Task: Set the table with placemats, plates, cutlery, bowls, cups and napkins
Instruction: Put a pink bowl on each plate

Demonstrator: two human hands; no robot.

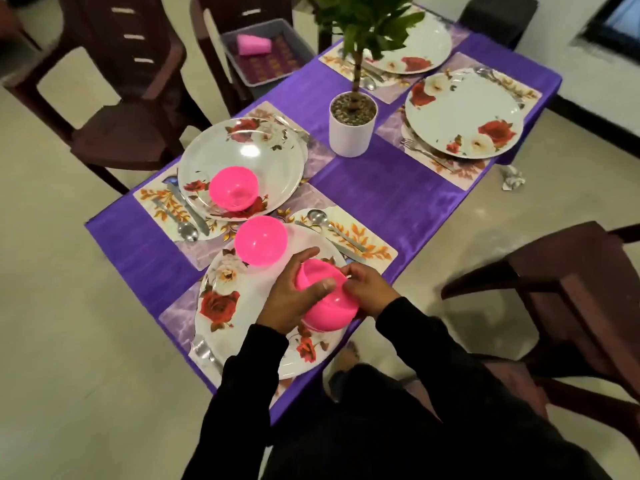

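Both my hands hold a pink bowl (330, 311) above the nearest floral plate (242, 306). My left hand (294, 296) grips its left side with the thumb across it. My right hand (367, 289) pinches its right rim. A second pink bowl (260, 240) rests on the far edge of that same plate. A third pink bowl (234, 186) sits on the left plate (239, 157). Two more floral plates (464, 116) (415, 53) lie on placemats at the far end. Spoons and knives (188, 216) lie beside the plates.
A potted plant (351, 129) stands mid-table on the purple cloth (381, 199). A grey tray with a pink cup (254, 45) rests on a chair at the far left. Dark chairs (571, 299) surround the table. A crumpled cloth (512, 176) lies on the floor.
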